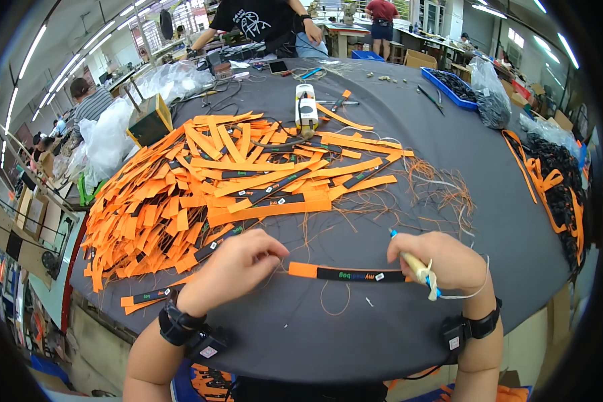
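An orange strap with a black middle band (345,273) is laid flat on the dark round bench (355,321), close to its near edge. Its left end is pinched by the fingers (271,258) of the left hand (231,268). A small pale tool with a blue tip (409,258) is gripped in the closed right hand (442,258), just beside the strap's right end. A large heap of orange straps (214,181) is spread behind the left hand, and loose orange threads (442,191) are scattered behind the right hand. A white device (306,106) is stood farther back, and a blue tray (452,86) is set near the far right edge.
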A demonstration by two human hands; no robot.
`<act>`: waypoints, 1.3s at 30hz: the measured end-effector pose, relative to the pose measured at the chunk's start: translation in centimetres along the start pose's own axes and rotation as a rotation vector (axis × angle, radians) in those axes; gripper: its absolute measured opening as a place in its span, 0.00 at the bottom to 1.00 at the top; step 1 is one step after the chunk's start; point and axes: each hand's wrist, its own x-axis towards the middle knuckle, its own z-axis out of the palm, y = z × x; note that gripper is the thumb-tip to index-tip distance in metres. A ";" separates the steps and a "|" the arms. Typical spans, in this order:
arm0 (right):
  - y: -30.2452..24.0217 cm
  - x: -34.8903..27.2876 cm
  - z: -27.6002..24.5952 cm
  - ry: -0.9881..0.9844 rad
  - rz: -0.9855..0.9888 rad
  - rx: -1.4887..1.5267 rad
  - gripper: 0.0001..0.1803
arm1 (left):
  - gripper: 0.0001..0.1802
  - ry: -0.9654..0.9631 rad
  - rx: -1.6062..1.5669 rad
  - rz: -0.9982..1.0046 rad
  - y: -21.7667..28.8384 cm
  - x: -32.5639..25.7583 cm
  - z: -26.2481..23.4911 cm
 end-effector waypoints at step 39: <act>-1.0 7.0 8.4 0.385 0.204 0.979 0.06 | 0.04 -0.068 -0.061 -0.142 1.3 3.0 4.5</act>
